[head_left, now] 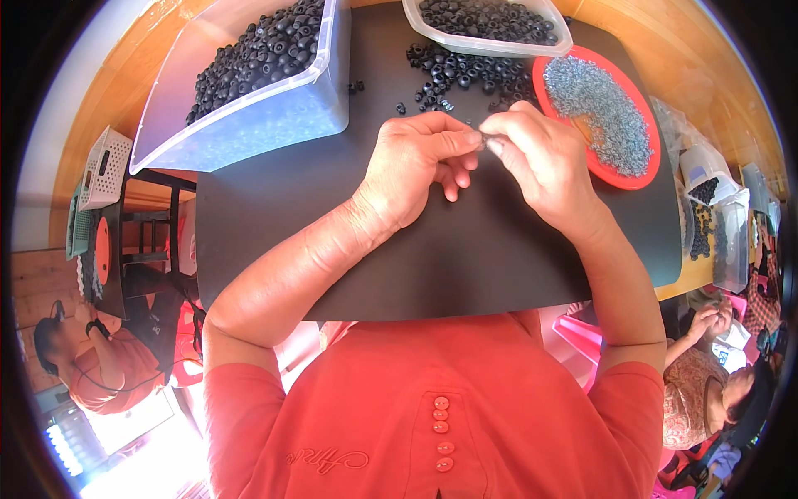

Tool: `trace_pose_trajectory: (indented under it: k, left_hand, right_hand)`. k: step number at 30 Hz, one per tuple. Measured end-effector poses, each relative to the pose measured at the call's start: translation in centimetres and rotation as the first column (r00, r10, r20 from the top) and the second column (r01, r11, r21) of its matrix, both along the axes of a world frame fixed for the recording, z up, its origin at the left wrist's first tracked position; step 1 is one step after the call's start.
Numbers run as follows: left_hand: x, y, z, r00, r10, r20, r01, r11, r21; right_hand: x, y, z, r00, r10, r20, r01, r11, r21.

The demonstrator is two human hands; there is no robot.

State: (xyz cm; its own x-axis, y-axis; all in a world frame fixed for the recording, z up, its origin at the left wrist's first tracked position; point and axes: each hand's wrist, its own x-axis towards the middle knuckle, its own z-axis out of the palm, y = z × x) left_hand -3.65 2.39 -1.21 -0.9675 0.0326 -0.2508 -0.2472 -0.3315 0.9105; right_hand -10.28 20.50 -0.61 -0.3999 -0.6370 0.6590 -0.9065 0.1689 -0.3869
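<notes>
Far left of the fingers, a white lattice basket [104, 166] sits off the bench edge. Up-left of them, a big clear tub [249, 91] heaped with black rubber rings, tilted toward the person. Black mat [416, 258] covers the bench under both hands.

Left hand [416, 162]: thumb and forefinger pinched together at their tips, other fingers curled loosely below. Right hand [540, 158]: fingertips also pinched, meeting the left hand's tips head-on. A small part [482, 137] sits right between the two pinches, held from both sides; too small to tell if it is a ring, a metal piece or both. Its long axis can't be read. Neither hand is nearer, both are on it.

Just beyond the fingers, loose black rings [465, 79] lie scattered on the mat, near. Farther beyond, a shallow clear tray [490, 41] with more black rings. Right of and just beyond the right hand, a red round lid [636, 179] filled with small shiny metal rings, its rim near the right knuckles, so the right hand is closer to that supply.
</notes>
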Motion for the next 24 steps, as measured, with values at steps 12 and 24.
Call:
trace_pose_trajectory:
  k: [12, 24]
  left_hand:
    - [-0.06, 0.23, 0.24, 0.999, -0.008, -0.036, 0.009, 1.0, 0.009]
    - [-0.15, -0.07, -0.03, 0.999, -0.05, -0.017, 0.05, 0.999, 0.008]
  right_hand:
    - [0.14, -0.07, -0.37, 0.996, -0.037, -0.082, 0.041, 0.998, 0.04]
    - [0.03, 0.25, -0.71, 0.995, -0.05, -0.087, 0.053, 0.998, 0.039]
